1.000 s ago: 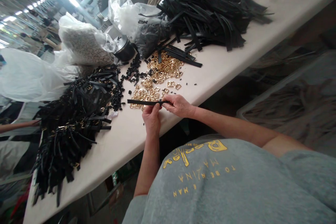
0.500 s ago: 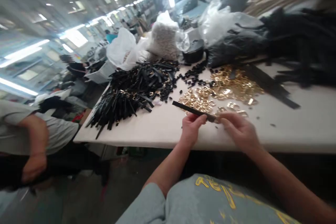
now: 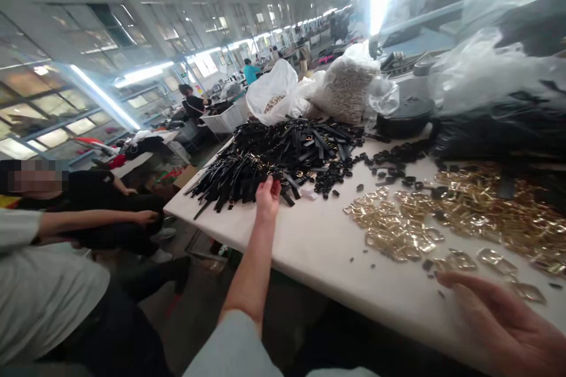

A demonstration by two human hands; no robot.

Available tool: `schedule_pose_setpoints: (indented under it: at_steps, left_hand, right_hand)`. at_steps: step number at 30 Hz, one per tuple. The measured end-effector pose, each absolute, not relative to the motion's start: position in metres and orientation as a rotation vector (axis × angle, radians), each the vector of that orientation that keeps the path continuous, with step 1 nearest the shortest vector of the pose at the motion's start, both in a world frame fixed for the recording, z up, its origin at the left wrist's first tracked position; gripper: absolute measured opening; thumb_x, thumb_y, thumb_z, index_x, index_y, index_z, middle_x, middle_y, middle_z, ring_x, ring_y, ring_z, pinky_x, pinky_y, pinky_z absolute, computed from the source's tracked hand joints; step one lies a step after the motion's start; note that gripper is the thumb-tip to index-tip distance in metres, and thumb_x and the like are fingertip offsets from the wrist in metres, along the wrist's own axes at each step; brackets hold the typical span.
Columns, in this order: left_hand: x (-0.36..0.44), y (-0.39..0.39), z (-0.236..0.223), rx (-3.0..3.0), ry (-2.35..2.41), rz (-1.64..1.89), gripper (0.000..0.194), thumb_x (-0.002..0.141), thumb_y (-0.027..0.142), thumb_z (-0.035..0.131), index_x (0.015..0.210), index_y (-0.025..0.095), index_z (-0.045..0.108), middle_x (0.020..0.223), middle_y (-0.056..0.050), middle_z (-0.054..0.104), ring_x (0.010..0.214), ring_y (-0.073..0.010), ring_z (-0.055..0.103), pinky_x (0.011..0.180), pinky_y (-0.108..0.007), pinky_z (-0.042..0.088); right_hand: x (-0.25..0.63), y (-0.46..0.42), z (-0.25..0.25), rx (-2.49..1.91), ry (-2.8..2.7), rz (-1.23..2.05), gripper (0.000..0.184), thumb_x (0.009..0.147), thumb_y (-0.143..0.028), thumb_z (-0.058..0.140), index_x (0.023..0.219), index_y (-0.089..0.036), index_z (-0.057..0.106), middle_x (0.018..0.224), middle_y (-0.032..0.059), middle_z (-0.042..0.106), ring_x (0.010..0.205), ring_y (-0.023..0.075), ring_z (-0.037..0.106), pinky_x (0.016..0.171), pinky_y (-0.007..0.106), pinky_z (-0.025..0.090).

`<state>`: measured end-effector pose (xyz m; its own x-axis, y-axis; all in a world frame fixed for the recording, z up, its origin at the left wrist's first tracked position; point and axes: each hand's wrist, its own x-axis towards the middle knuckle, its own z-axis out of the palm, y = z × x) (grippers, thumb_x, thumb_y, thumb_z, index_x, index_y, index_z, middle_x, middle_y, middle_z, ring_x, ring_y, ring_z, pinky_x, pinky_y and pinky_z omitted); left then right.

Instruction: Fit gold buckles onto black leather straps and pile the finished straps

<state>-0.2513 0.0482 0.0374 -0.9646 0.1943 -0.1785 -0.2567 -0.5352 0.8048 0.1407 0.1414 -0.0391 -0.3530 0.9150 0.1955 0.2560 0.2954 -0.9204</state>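
My left hand is stretched out to the near edge of a heap of black straps. Its fingers are curled in on a black strap, whose end blends into the dark heap. Gold glints of buckles show among the straps. At the lower right, my right hand hovers low over the table beside loose gold buckles, blurred, fingers stretched out and nothing visible in them. A larger spread of gold buckles lies beyond it. Small black loops sit between straps and buckles.
The pale tabletop ends in a near edge running down to the right. Plastic bags, a black round container and dark wrapped material stand along the back. A seated person in a grey shirt is close at left.
My left hand has moved left from the buckles to the strap heap. The right hand has come away from the strap it was touching. The view has turned left.
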Motion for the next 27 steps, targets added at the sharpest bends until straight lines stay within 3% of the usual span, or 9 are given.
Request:
schedule_pose_setpoints:
  at_steps: [5, 8, 11, 14, 18, 21, 27]
  left_hand:
    - [-0.304, 0.035, 0.093, -0.185, 1.271, 2.669, 0.024, 0.097, 0.024, 0.054, 0.075, 0.015, 0.051, 0.064, 0.004, 0.058, 0.058, -0.0029, 0.062, 0.059, -0.011, 0.053]
    - [-0.292, 0.038, 0.087, -0.174, 1.194, 2.584, 0.030, 0.102, 0.030, 0.041, 0.077, 0.016, 0.050, 0.066, 0.003, 0.059, 0.060, -0.0034, 0.062, 0.056, -0.010, 0.052]
    - [-0.253, 0.052, 0.053, -0.035, 1.221, 2.398, 0.020, 0.097, 0.024, 0.047, 0.084, 0.017, 0.060, 0.075, 0.001, 0.068, 0.064, -0.0065, 0.066, 0.054, -0.012, 0.052]
    - [-0.193, 0.063, 0.019, 0.119, 1.300, 2.168, 0.007, 0.084, 0.024, 0.064, 0.090, 0.020, 0.067, 0.078, 0.002, 0.071, 0.064, -0.0078, 0.066, 0.055, -0.014, 0.052]
    - [-0.109, 0.065, 0.000, 0.450, 1.374, 1.929, 0.028, 0.068, 0.031, 0.080, 0.094, 0.022, 0.072, 0.087, -0.001, 0.074, 0.070, -0.0111, 0.068, 0.060, -0.018, 0.053]
    - [-0.064, 0.062, -0.005, 0.619, 1.372, 1.781, 0.034, 0.065, 0.036, 0.083, 0.093, 0.021, 0.073, 0.090, -0.004, 0.075, 0.072, -0.0144, 0.069, 0.064, -0.023, 0.055]
    - [-0.038, 0.051, -0.019, 0.702, 1.399, 1.569, 0.032, 0.068, 0.038, 0.082, 0.094, 0.021, 0.074, 0.091, -0.005, 0.075, 0.074, -0.0158, 0.070, 0.067, -0.025, 0.055]
  right_hand:
    - [0.139, 0.141, -0.029, -1.031, -1.831, 1.104, 0.009, 0.077, -0.045, 0.063, 0.081, -0.041, 0.070, 0.086, 0.0059, 0.075, 0.086, 0.0310, 0.072, 0.084, 0.050, 0.056]
    - [0.137, 0.133, -0.024, -0.964, -1.796, 1.140, 0.017, 0.082, -0.043, 0.060, 0.085, -0.029, 0.070, 0.084, 0.0066, 0.075, 0.082, 0.0270, 0.072, 0.082, 0.045, 0.057]
    - [0.135, 0.131, -0.026, -0.920, -1.736, 1.214, 0.020, 0.087, -0.040, 0.058, 0.087, -0.024, 0.068, 0.088, 0.0068, 0.074, 0.084, 0.0230, 0.070, 0.081, 0.039, 0.056]
    - [0.143, 0.143, -0.023, -0.856, -1.719, 1.239, 0.020, 0.090, -0.039, 0.056, 0.092, -0.022, 0.067, 0.087, 0.0053, 0.074, 0.082, 0.0205, 0.070, 0.078, 0.035, 0.056]
    - [0.176, 0.181, -0.009, -1.067, -1.898, 0.724, 0.017, 0.092, -0.032, 0.057, 0.102, -0.022, 0.066, 0.102, 0.0065, 0.072, 0.096, 0.0216, 0.067, 0.090, 0.036, 0.050]
    - [0.205, 0.216, -0.005, -1.436, -1.983, 0.306, 0.024, 0.091, -0.025, 0.056, 0.112, -0.017, 0.065, 0.115, 0.0126, 0.068, 0.107, 0.0255, 0.061, 0.096, 0.037, 0.045]
    - [0.235, 0.245, -0.014, -1.855, -1.990, 0.083, 0.020, 0.088, -0.028, 0.060, 0.100, -0.015, 0.070, 0.107, 0.0142, 0.068, 0.100, 0.0275, 0.060, 0.089, 0.036, 0.044]
